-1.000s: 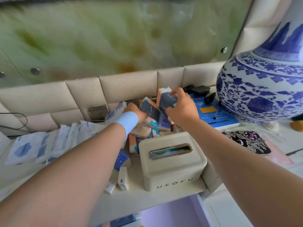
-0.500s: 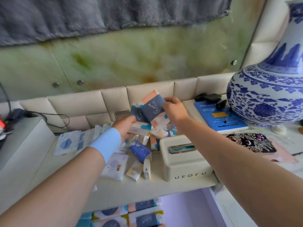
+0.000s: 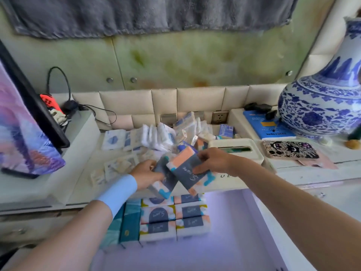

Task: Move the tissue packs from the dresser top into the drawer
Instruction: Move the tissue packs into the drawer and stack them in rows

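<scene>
Holding one pack apiece, both hands hang above the dresser's [image 3: 78, 184] front edge, with the open drawer [image 3: 230, 231] at 6 o'clock beneath them.

Grip: the left hand [image 3: 145, 173] is closed round the left pack [image 3: 163, 182] at its 9 o'clock side. The right hand [image 3: 213, 161] pinches the right pack [image 3: 187, 171], thumb on its face and fingers behind. The two packs overlap and appear to touch.

Orientation: the right pack's long axis runs roughly from 11 to 5 o'clock, orange end uppermost and printed face toward the camera. The left pack lies nearer 12 to 6 and is tilted; its far end is hidden.

Risks, as judged:
- The wrappers look slick. Because the packs overlap, releasing one may drag the other loose.
- Both packs lie skewed to the stored rows [image 3: 175, 218] at 6 o'clock. Dropped without turning, either could land across them and sit proud.
- A release too far toward 12 o'clock would leave a pack on the dresser edge.
- The tissue box [image 3: 240, 151] at 1 o'clock sits close to the right wrist and could be knocked.
- Many loose packs [image 3: 156, 133] remain at 12 o'clock.
</scene>
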`<action>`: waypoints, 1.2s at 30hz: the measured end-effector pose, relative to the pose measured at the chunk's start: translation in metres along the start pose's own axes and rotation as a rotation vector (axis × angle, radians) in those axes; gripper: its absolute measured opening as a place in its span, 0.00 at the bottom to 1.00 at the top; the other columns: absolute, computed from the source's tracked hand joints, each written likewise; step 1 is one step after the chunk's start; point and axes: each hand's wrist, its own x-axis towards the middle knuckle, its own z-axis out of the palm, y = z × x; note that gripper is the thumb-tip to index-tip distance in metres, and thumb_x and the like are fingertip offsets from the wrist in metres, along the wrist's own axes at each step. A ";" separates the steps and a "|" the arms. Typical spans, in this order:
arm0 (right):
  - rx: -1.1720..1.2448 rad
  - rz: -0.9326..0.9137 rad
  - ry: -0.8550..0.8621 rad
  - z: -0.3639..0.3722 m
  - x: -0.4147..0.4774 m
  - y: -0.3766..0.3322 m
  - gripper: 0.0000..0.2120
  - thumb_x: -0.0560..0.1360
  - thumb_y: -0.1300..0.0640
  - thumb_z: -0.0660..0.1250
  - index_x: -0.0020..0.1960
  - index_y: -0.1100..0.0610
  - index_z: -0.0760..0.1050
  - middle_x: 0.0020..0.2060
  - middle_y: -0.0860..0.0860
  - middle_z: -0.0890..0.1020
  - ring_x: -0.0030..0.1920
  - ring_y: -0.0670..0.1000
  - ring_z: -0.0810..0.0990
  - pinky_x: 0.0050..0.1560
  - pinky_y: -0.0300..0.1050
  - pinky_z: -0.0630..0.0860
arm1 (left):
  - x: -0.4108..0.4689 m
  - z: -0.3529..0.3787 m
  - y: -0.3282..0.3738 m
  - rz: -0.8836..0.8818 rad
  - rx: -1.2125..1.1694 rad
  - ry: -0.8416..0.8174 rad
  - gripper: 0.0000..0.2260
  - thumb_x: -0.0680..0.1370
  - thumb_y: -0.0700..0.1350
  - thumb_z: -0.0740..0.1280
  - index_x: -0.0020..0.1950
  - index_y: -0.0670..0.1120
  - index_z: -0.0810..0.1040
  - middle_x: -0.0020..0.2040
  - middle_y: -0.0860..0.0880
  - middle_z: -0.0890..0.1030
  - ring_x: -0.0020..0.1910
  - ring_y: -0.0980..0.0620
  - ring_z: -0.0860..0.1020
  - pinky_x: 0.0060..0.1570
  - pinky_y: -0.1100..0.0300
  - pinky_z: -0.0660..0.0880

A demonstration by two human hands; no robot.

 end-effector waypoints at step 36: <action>0.308 0.507 0.701 0.077 -0.026 0.163 0.13 0.76 0.66 0.61 0.57 0.55 0.77 0.48 0.53 0.79 0.42 0.52 0.80 0.41 0.46 0.81 | -0.022 0.109 0.019 0.353 0.512 -0.338 0.27 0.71 0.48 0.70 0.69 0.57 0.67 0.60 0.55 0.76 0.53 0.50 0.77 0.53 0.54 0.77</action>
